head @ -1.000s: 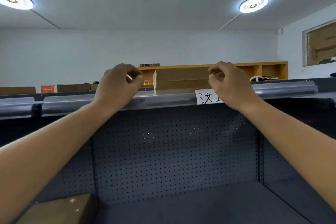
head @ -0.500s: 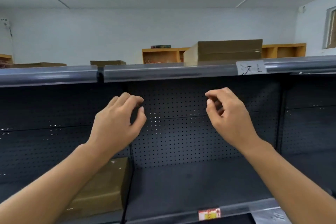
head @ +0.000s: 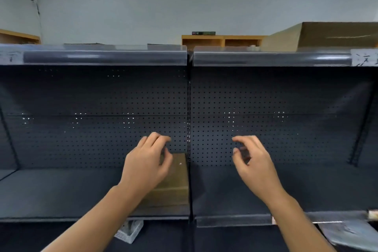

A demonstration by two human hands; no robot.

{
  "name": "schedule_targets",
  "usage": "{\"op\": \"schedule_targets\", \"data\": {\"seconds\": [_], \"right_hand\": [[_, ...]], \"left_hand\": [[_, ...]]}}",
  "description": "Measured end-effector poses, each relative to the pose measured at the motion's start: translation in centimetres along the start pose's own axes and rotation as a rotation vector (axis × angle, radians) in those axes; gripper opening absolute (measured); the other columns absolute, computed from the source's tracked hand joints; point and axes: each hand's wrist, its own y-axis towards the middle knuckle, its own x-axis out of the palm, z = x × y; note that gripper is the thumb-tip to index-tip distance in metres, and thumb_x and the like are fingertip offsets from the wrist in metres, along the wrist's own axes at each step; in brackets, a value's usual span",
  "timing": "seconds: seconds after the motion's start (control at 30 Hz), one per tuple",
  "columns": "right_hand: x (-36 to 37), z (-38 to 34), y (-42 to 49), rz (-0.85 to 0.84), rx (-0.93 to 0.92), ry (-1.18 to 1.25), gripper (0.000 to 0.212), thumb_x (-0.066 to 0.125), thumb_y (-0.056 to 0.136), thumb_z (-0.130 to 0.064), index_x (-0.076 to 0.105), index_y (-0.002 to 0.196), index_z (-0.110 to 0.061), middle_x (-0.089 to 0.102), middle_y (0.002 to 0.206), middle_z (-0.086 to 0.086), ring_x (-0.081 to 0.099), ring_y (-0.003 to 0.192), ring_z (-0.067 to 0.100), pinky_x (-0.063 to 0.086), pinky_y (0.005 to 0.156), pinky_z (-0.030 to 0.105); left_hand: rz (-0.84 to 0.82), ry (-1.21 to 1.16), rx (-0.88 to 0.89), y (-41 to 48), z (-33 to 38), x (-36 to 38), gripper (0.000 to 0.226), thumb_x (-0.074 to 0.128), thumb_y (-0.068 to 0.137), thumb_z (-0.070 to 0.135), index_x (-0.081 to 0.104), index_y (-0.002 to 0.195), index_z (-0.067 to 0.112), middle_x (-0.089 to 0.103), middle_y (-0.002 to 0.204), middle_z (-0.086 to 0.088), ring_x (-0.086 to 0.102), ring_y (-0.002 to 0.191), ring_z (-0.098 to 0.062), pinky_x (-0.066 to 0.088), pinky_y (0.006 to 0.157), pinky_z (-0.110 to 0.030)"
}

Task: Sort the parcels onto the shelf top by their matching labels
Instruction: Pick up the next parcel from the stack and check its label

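A large brown parcel [head: 331, 37] rests on the shelf top [head: 266, 57] at the upper right, just above a white handwritten label [head: 365, 60]. Another white label [head: 11, 57] sits on the shelf edge at the far left. A smaller brown parcel [head: 173, 182] lies on the middle shelf, partly hidden behind my left hand [head: 147, 165]. My left hand hovers over that parcel with fingers loosely curled and apart, holding nothing. My right hand [head: 253, 165] hangs empty to its right, fingers apart, in front of the pegboard.
The dark pegboard back [head: 102, 118] and an upright divider [head: 189, 129] split the shelving into two bays. Plastic-wrapped packages [head: 128, 231] [head: 347, 233] lie on the lower shelf. Wooden cabinets [head: 221, 40] stand against the far white wall.
Both hands have come down from the shelf top, where they let go of the large parcel, to the middle shelf level. The view has shifted left and downward.
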Motion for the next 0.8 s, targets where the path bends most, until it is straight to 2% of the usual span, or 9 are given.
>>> {"op": "schedule_targets", "data": {"seconds": [0.2,0.3,0.37,0.47,0.57,0.63,0.7,0.8], "right_hand": [[7.7,-1.0,-1.4,-0.154,0.052,-0.016,0.029,0.059,0.103,-0.03,0.068,0.13,-0.023,0.057,0.118,-0.017,0.065,0.099,0.011,0.059,0.086,0.041],[11.1,-0.5,-1.7,-0.213,0.128,-0.021,0.028,0.059,0.104,-0.029,0.068,0.129,-0.02,0.057,0.119,-0.013,0.063,0.101,0.011,0.056,0.091,0.039],[13.4,0.2,-1.7,-0.268,0.211,-0.007,0.028,0.06,0.104,-0.027,0.069,0.128,-0.016,0.057,0.119,-0.007,0.064,0.104,0.015,0.055,0.095,0.039],[16.7,1.4,-1.9,-0.321,0.336,0.0,0.031,0.063,0.104,-0.024,0.068,0.129,-0.008,0.062,0.119,0.004,0.065,0.109,0.023,0.049,0.093,0.03],[19.4,2.1,-2.0,-0.358,0.5,0.04,0.04,0.06,0.106,-0.028,0.061,0.14,-0.006,0.066,0.134,0.014,0.064,0.117,0.025,0.049,0.094,0.03],[21.0,2.4,-2.4,-0.365,0.643,0.107,0.053,0.055,0.109,-0.034,0.049,0.153,-0.006,0.061,0.148,0.016,0.062,0.124,0.027,0.045,0.094,0.028],[22.6,2.2,-3.1,-0.348,0.789,0.19,0.063,0.051,0.11,-0.039,0.037,0.161,-0.006,0.051,0.16,0.017,0.054,0.14,0.032,0.043,0.101,0.03],[24.6,2.3,-4.4,-0.293,0.903,0.268,0.071,0.054,0.106,-0.049,0.039,0.161,-0.007,0.053,0.158,0.016,0.052,0.144,0.034,0.044,0.114,0.039]], "left_hand": [[-0.168,0.065,-0.108,-3.6,-7.1,3.2,0.028,0.068,0.086,0.02,0.075,0.113,0.017,0.069,0.103,0.002,0.068,0.089,-0.025,0.057,0.055,-0.036],[-0.314,0.039,-0.267,-5.0,-10.1,5.0,0.034,0.058,0.097,0.024,0.07,0.128,0.016,0.066,0.12,-0.002,0.063,0.109,-0.03,0.058,0.075,-0.042],[-0.438,0.003,-0.441,-5.5,-11.7,6.3,0.041,0.046,0.104,0.03,0.059,0.14,0.016,0.058,0.137,-0.008,0.054,0.125,-0.034,0.053,0.091,-0.045],[-0.594,-0.106,-0.662,-6.8,-13.8,8.7,0.05,0.04,0.108,0.041,0.047,0.148,0.011,0.048,0.149,-0.016,0.047,0.135,-0.043,0.045,0.104,-0.049],[-0.647,-0.301,-0.852,-8.0,-15.6,10.9,0.07,0.037,0.108,0.052,0.035,0.159,0.003,0.041,0.161,-0.022,0.045,0.145,-0.042,0.041,0.113,-0.048],[-0.649,-0.432,-0.946,-8.4,-16.6,12.2,0.079,0.037,0.107,0.057,0.031,0.161,0.0,0.039,0.165,-0.022,0.044,0.147,-0.039,0.04,0.115,-0.045],[-0.642,-0.546,-1.019,-8.5,-16.8,13.1,0.085,0.041,0.104,0.063,0.033,0.161,0.0,0.042,0.164,-0.021,0.047,0.146,-0.038,0.043,0.111,-0.042],[-0.574,-0.715,-1.104,-8.6,-16.5,13.6,0.083,0.051,0.101,0.063,0.043,0.156,0.002,0.054,0.156,-0.018,0.054,0.139,-0.037,0.044,0.1,-0.037]]}}
